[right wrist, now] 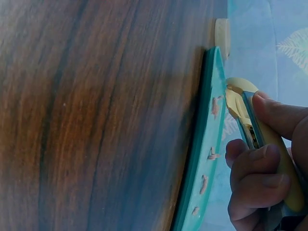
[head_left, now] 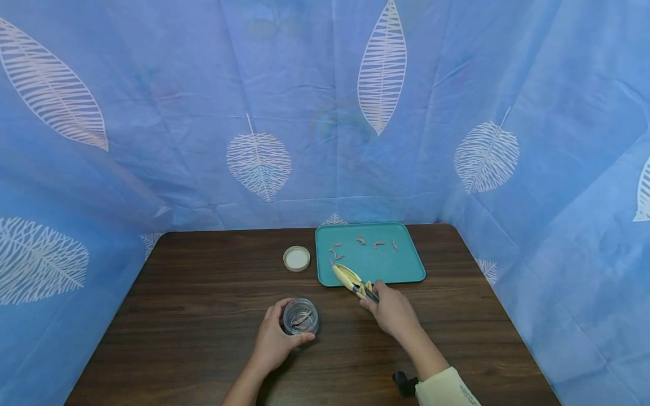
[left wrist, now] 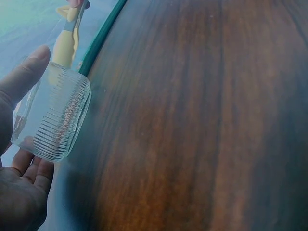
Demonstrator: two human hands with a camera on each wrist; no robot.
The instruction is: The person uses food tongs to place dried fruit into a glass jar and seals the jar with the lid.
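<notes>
My left hand (head_left: pixel 274 341) grips a small clear glass jar (head_left: pixel 307 307), fingers and thumb around its side. Inside the jar lies a dark pinkish worm-like piece (head_left: pixel 302 319). Ribbed glass shows on the jar (left wrist: pixel 62 115) in the left wrist view. My right hand (head_left: pixel 395 311) holds yellow tongs (head_left: pixel 347 277) with grey handles, their head over the near left corner of the teal tray (head_left: pixel 376 270). A pink worm-like piece (head_left: pixel 331 262) shows right at the tongs' tip. In the right wrist view, thumb and curled fingers (right wrist: pixel 257 168) clasp the tongs' handles.
Several pink worm-like pieces (head_left: pixel 360 240) lie spread over the tray's far and left parts. A round lid (head_left: pixel 297 259) with a pale inside rests left of the tray. Blue leaf-patterned cloth (head_left: pixel 315 158) hangs behind and beside the brown wooden table (head_left: pixel 203 316).
</notes>
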